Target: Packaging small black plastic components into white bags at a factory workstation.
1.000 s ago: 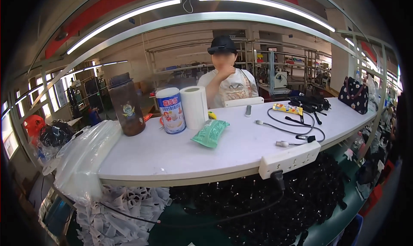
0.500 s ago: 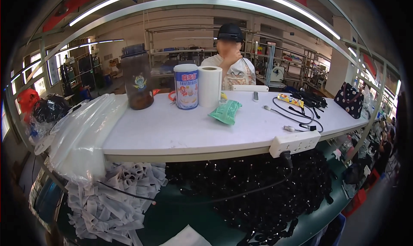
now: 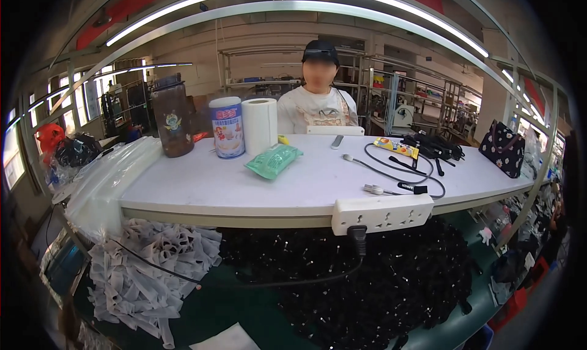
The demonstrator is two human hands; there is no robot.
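Neither of my hands shows in the head view. Below the shelf, a heap of pale translucent strips (image 3: 143, 270) lies at the left on the green tabletop (image 3: 244, 301). A large mound of small black pieces with shiny bits (image 3: 379, 282) spreads over the middle and right. At the lower edge is part of a white sheet (image 3: 227, 339). On the white shelf (image 3: 202, 185) stand a brown bottle (image 3: 175, 120), a blue and white can (image 3: 228, 130) and a white roll (image 3: 260, 126). A green soft packet (image 3: 274, 161) lies before them.
A white power strip (image 3: 382, 214) hangs on the shelf's front edge, its black cord (image 3: 269, 284) sagging across the heaps. Clear plastic bags (image 3: 107, 182) drape over the left end. Cables (image 3: 403, 175) and a flowered bag (image 3: 502, 148) sit right. A person (image 3: 321, 99) is opposite.
My view has turned, so the shelf's things stand further left and the power strip appears nearer. The person opposite has lowered the hand that was raised to the face.
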